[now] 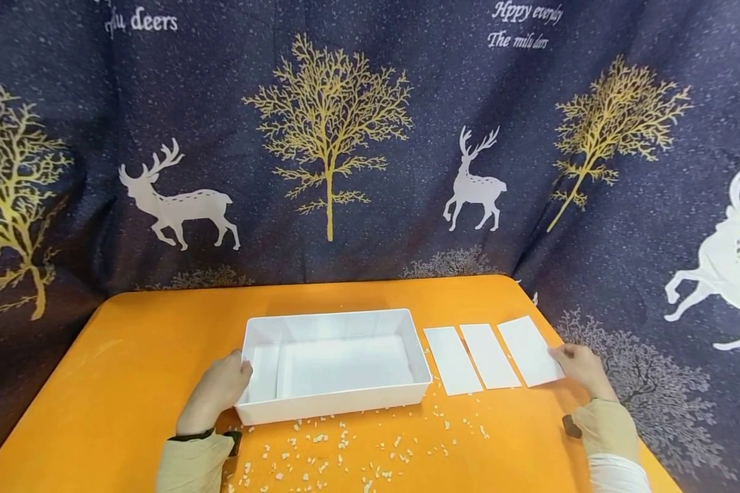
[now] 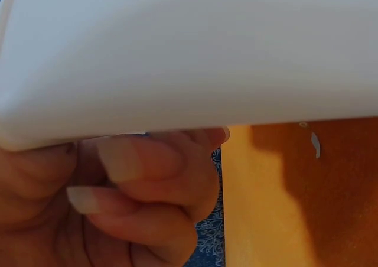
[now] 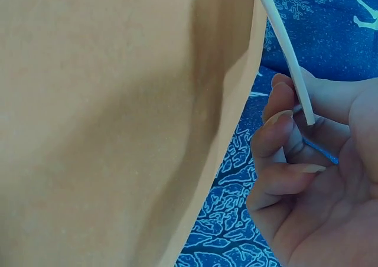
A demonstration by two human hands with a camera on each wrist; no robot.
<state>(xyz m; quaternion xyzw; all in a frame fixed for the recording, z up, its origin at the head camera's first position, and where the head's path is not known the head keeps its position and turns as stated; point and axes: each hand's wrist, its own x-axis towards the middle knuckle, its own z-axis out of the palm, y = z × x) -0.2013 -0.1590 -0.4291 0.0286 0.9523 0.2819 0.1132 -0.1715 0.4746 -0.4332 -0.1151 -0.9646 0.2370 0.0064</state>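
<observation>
A white rectangular box (image 1: pixel 333 405) stands on the orange table, with a divider (image 1: pixel 281 363) near its left end. My left hand (image 1: pixel 218 387) grips the box's left end wall; in the left wrist view its fingers (image 2: pixel 147 163) curl against the white wall (image 2: pixel 189 60). Over at the table's right edge, my right hand (image 1: pixel 582 368) pinches a white rectangular panel (image 1: pixel 530 350) by its lower right side. Edge-on in the right wrist view, that panel (image 3: pixel 286 45) looks thin and slightly bent between thumb and fingers. Two narrower white panels (image 1: pixel 453 361) (image 1: pixel 490 356) lie between it and the box.
Small pale scraps (image 1: pixel 339 445) are scattered over the orange table (image 1: pixel 111 411) in front of the box. A dark cloth (image 1: pixel 382 171) printed with deer and trees hangs behind the table and down its right side.
</observation>
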